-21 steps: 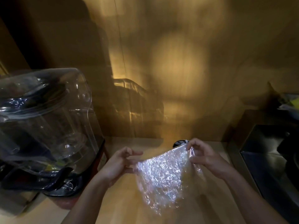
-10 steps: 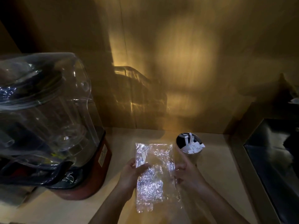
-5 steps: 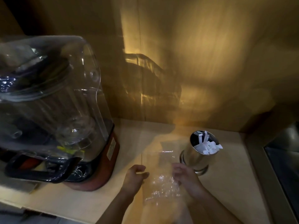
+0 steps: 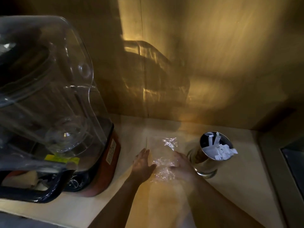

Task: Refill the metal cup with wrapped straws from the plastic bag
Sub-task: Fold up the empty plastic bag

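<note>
A clear, crinkled plastic bag [image 4: 162, 151] lies flat on the wooden counter, and it looks empty. My left hand [image 4: 142, 162] rests flat on its left edge with the fingers spread. My right hand [image 4: 182, 163] presses its right edge, also flat. Just right of my right hand stands the shiny metal cup [image 4: 209, 159], holding several white wrapped straws [image 4: 219, 150] whose paper ends stick out over its rim.
A large blender with a clear sound cover and a red base [image 4: 105, 163] fills the left side. A wooden wall [image 4: 213, 63] closes the back. A dark metal recess [image 4: 294, 165] sits at the right edge of the counter [image 4: 238, 191].
The bag was held up between both hands, then came down flat on the counter. My hands now press it at both sides. The view has tilted down and the cup has come into sight.
</note>
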The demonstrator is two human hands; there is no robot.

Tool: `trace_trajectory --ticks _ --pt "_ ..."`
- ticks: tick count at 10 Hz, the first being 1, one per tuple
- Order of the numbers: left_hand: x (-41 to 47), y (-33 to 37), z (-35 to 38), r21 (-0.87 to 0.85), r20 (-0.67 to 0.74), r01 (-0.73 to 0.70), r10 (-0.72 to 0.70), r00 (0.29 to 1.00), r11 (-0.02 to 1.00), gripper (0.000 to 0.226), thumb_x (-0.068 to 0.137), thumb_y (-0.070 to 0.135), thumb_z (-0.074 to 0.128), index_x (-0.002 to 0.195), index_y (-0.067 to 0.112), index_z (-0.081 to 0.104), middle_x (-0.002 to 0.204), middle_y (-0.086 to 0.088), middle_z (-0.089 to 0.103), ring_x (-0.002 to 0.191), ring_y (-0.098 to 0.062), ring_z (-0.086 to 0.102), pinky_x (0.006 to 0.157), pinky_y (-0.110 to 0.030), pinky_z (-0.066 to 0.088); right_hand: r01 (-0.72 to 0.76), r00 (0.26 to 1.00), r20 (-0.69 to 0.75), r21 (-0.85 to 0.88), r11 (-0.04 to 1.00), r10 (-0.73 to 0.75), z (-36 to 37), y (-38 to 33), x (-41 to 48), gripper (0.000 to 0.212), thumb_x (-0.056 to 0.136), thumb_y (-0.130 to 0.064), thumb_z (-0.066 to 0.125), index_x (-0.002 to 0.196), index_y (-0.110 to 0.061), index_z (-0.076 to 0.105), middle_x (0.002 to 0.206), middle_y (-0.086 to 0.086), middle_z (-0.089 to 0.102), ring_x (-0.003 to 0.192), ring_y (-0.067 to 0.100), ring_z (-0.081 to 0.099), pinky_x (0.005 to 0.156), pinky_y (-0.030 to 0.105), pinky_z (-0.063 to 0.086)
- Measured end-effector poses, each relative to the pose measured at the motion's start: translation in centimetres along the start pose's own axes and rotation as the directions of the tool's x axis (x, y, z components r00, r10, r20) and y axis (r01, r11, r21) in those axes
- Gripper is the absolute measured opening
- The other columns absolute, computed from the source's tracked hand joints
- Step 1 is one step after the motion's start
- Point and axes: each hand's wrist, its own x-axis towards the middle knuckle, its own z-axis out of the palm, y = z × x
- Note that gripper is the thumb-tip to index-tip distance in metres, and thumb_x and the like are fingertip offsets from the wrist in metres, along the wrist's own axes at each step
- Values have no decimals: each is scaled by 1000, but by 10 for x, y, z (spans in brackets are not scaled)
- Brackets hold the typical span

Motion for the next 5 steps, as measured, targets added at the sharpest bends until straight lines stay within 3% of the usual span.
trace_trajectory --ticks 1,2,4,5 --pt "-1 -9 7 241 56 2 -17 998 970 63 89 35 52 142 14 25 156 -11 15 141 -33 16 114 -46 19 -29 994 96 -215 976 51 4 5 2 62 81 -20 62 137 -15 36 139 16 35 131 26 31 107 28 27" --pt "-4 -18 12 295 83 9 -34 996 956 63 92 35 48 144 18 18 157 -9 13 142 -31 14 114 -47 17 -43 995 78 -304 952 69 7 10 3 53 82 -23 58 129 -6 40 138 15 36 128 25 34 102 26 28" --pt "-1 -16 2 329 16 2 -8 1000 944 62 88 36 53 141 20 25 154 -8 22 139 -29 22 112 -46 22 -73 994 51 -322 944 95 -3 3 6 43 81 -18 57 122 -8 48 132 17 44 123 24 43 96 27 39" --pt "5 1 -12 291 -73 -10 33 997 957 63 88 38 52 142 19 26 153 -9 28 139 -26 25 113 -42 20 -21 999 24 -297 955 30 -9 -17 4 52 83 -18 56 131 -8 40 137 17 40 128 28 38 104 31 33"
